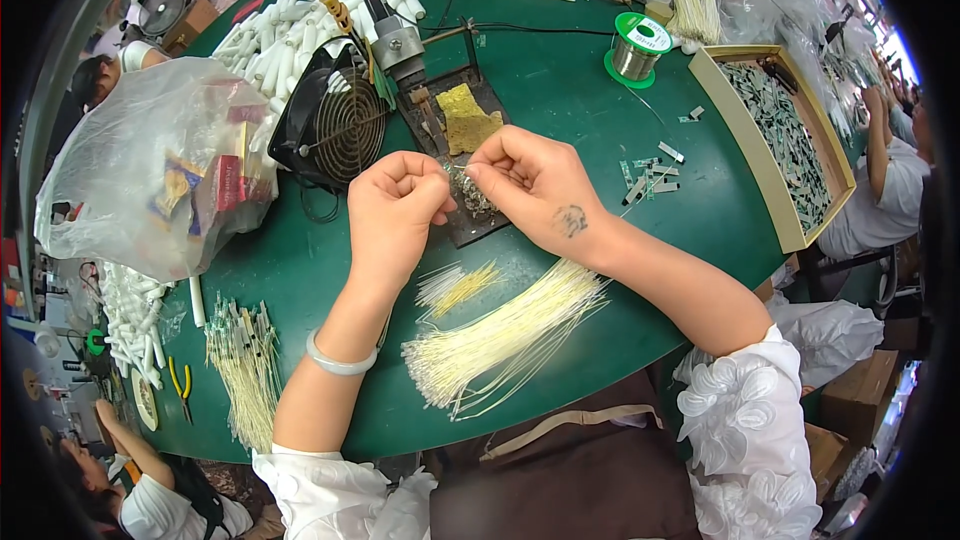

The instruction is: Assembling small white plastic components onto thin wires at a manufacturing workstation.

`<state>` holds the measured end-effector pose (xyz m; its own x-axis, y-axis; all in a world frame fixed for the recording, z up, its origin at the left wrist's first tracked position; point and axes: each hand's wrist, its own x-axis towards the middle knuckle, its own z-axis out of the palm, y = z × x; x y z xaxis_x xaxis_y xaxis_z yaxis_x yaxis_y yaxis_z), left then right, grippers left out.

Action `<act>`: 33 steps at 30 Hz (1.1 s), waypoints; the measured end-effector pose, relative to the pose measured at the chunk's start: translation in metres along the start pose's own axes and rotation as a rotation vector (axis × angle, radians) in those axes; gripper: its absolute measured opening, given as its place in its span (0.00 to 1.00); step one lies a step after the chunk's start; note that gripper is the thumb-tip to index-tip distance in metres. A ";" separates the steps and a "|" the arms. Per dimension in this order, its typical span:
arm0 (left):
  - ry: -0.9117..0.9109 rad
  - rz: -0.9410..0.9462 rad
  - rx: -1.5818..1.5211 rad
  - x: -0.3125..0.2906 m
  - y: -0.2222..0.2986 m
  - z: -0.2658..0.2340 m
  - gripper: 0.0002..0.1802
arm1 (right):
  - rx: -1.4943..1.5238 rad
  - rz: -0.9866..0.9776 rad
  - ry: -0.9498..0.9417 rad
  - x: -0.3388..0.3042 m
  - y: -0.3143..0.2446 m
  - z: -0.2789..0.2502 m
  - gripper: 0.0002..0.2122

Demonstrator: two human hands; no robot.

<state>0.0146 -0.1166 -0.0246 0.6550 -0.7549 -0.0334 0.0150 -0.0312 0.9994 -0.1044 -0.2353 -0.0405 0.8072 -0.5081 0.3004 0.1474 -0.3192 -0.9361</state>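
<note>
My left hand [393,210] and my right hand [535,185] meet over a dark soldering stand [455,135] on the green table [560,90]. Both pinch a thin pale wire between their fingertips, above a small heap of solder scraps [472,198]. A yellow sponge [468,118] lies on the stand just beyond my fingers. A soldering iron [385,25] rests in its holder behind the stand. A bundle of pale yellow wires [505,335] lies on the table under my forearms, with a smaller bunch [458,285] beside it.
A small black fan [335,125] stands left of the stand, a clear plastic bag [160,170] further left. White tubes [290,30] lie behind. A solder spool [637,45] and a box of small parts [785,140] are at right. Yellow pliers [180,385] lie lower left. Other people sit around.
</note>
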 end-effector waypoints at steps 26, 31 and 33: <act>0.045 -0.054 -0.055 -0.003 -0.002 -0.002 0.03 | 0.086 0.118 0.083 -0.003 -0.028 -0.023 0.06; 0.058 -0.109 0.006 -0.016 0.003 -0.016 0.04 | -0.031 0.183 0.023 0.004 -0.053 -0.071 0.07; 0.034 -0.119 0.060 -0.027 0.019 -0.023 0.05 | -0.276 0.238 -0.055 0.005 -0.053 -0.105 0.05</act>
<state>0.0149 -0.0814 -0.0047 0.6766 -0.7209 -0.1501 0.0495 -0.1588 0.9861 -0.1678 -0.3052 0.0298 0.8311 -0.5526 0.0627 -0.2017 -0.4047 -0.8919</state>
